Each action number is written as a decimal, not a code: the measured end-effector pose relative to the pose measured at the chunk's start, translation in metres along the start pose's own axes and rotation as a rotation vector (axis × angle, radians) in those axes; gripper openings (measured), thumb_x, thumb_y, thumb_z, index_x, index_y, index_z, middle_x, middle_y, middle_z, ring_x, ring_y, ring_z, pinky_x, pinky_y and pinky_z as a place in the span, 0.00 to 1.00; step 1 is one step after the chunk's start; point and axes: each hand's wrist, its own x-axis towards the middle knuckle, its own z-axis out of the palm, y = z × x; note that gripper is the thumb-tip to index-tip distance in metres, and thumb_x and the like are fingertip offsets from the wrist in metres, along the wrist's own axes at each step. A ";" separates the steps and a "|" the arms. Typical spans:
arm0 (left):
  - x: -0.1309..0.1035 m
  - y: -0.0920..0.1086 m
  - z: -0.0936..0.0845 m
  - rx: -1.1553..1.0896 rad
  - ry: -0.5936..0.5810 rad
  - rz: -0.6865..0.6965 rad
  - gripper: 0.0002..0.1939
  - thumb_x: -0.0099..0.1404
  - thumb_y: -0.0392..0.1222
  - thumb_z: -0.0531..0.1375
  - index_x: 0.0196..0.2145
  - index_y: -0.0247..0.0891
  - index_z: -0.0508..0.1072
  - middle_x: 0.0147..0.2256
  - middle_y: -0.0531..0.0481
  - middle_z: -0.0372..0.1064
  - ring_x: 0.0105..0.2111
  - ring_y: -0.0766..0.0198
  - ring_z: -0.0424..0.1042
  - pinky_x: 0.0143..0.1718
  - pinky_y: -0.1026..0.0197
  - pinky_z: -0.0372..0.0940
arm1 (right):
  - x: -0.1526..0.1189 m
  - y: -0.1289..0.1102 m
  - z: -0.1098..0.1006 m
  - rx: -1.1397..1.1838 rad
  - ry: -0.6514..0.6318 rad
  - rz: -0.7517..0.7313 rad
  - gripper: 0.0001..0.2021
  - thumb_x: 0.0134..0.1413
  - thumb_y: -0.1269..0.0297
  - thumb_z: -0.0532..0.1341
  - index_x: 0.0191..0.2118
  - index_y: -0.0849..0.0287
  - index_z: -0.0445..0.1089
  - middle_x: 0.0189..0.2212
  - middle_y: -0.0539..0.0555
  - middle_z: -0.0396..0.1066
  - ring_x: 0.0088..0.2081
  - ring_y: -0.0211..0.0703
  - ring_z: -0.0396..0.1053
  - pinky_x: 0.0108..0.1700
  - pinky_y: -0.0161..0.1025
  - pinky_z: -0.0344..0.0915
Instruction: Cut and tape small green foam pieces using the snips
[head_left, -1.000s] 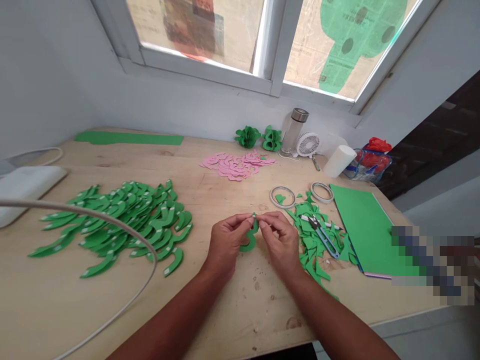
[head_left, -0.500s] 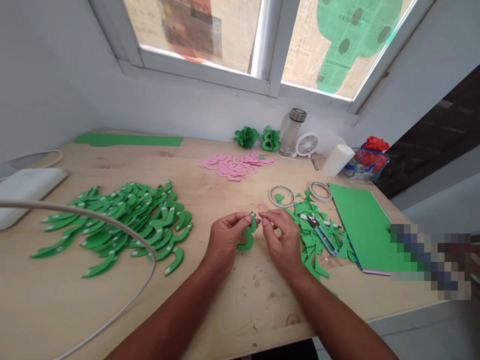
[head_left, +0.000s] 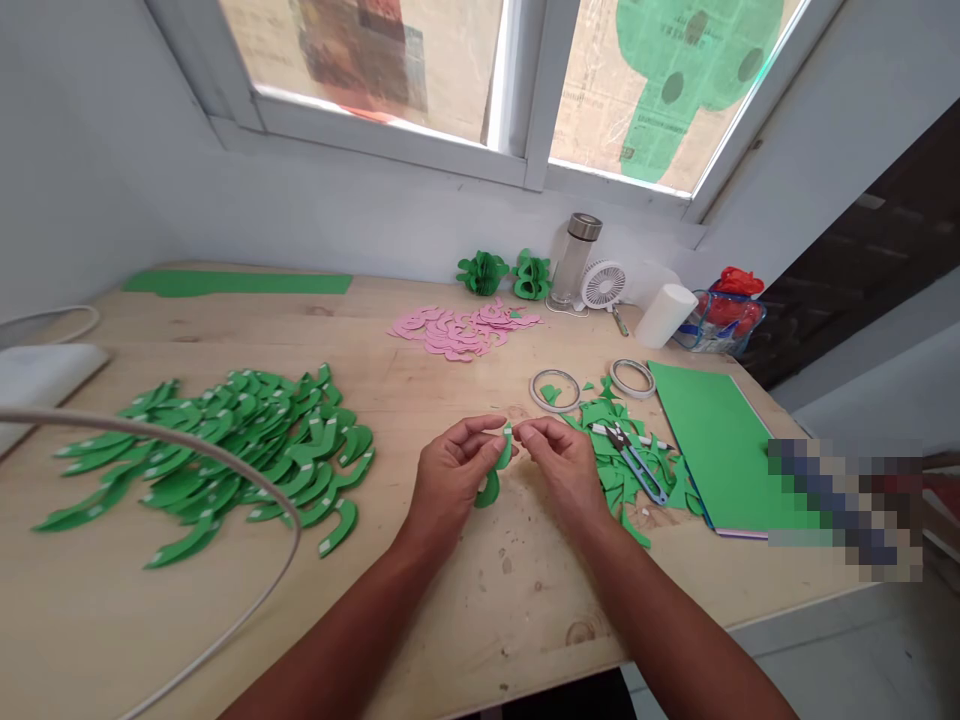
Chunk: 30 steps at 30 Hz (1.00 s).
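Between the thumb and fingers of my left hand (head_left: pixel 459 475) is a curved green paper cutout (head_left: pixel 489 488), with a small white tape patch at its upper end. My right hand (head_left: pixel 562 462) is pinched close beside that end; whatever is in its fingertips is too small to make out. Left of my hands lies a heap of similar green paper cutouts (head_left: pixel 255 440), many with white tape patches. Near my right hand are green paper scraps (head_left: pixel 615 480) with blue-handled thread snips (head_left: pixel 637 465) on top.
Two tape rolls (head_left: pixel 555 404) lie beyond the scraps, beside green paper sheets (head_left: pixel 720 450). Pink cutouts (head_left: pixel 450 330), folded green paper shapes (head_left: pixel 481 273), a glass bottle (head_left: pixel 576 262) and a small fan (head_left: pixel 603 286) are at the back. A pale cable (head_left: pixel 289 560) arches across the left.
My right fingertips have come in closer to the taped end of the cutout. The cutout has turned slightly in my left hand, and the view has shifted a little to the right.
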 end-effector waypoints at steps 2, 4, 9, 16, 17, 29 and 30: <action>-0.001 0.000 0.000 0.029 -0.020 0.009 0.19 0.50 0.44 0.65 0.40 0.35 0.72 0.22 0.53 0.72 0.19 0.70 0.64 0.19 0.68 0.54 | 0.000 0.000 0.000 0.017 -0.021 0.021 0.08 0.48 0.62 0.60 0.27 0.60 0.72 0.23 0.48 0.68 0.26 0.36 0.64 0.28 0.33 0.60; -0.002 0.000 0.000 0.054 -0.056 0.014 0.21 0.51 0.45 0.64 0.43 0.35 0.70 0.23 0.53 0.72 0.18 0.72 0.61 0.19 0.69 0.53 | 0.000 -0.001 0.000 0.023 -0.041 0.043 0.07 0.47 0.62 0.60 0.26 0.61 0.71 0.21 0.48 0.67 0.24 0.35 0.64 0.27 0.32 0.59; -0.001 0.000 0.000 0.118 -0.100 -0.002 0.22 0.52 0.46 0.63 0.44 0.35 0.68 0.23 0.53 0.71 0.18 0.72 0.60 0.19 0.69 0.53 | 0.001 0.001 0.000 0.040 -0.007 0.046 0.07 0.45 0.63 0.61 0.24 0.61 0.70 0.18 0.47 0.65 0.23 0.34 0.62 0.27 0.32 0.58; 0.001 0.001 0.001 0.211 -0.160 -0.070 0.14 0.47 0.46 0.64 0.30 0.34 0.72 0.22 0.51 0.71 0.24 0.65 0.68 0.25 0.65 0.60 | 0.005 0.003 -0.001 0.030 0.128 0.045 0.09 0.42 0.60 0.61 0.22 0.61 0.68 0.18 0.46 0.63 0.22 0.34 0.58 0.26 0.33 0.56; 0.001 0.001 0.002 0.237 -0.154 -0.067 0.12 0.48 0.46 0.63 0.28 0.34 0.72 0.21 0.52 0.69 0.22 0.66 0.67 0.24 0.65 0.59 | 0.005 0.003 -0.002 0.022 0.137 0.047 0.09 0.42 0.61 0.60 0.21 0.61 0.67 0.17 0.45 0.62 0.21 0.33 0.57 0.26 0.32 0.55; 0.004 0.000 0.001 0.263 -0.150 -0.084 0.10 0.47 0.46 0.62 0.20 0.35 0.71 0.17 0.53 0.66 0.20 0.67 0.64 0.23 0.66 0.58 | 0.013 -0.011 -0.026 0.123 0.191 0.068 0.10 0.43 0.60 0.60 0.32 0.59 0.72 0.28 0.50 0.70 0.28 0.35 0.62 0.29 0.32 0.57; 0.004 0.000 0.000 0.256 -0.140 -0.092 0.10 0.47 0.46 0.62 0.20 0.36 0.71 0.17 0.53 0.67 0.20 0.67 0.64 0.23 0.66 0.58 | 0.015 -0.016 -0.036 0.131 0.223 0.070 0.10 0.43 0.60 0.60 0.32 0.58 0.72 0.29 0.50 0.71 0.27 0.35 0.62 0.28 0.32 0.56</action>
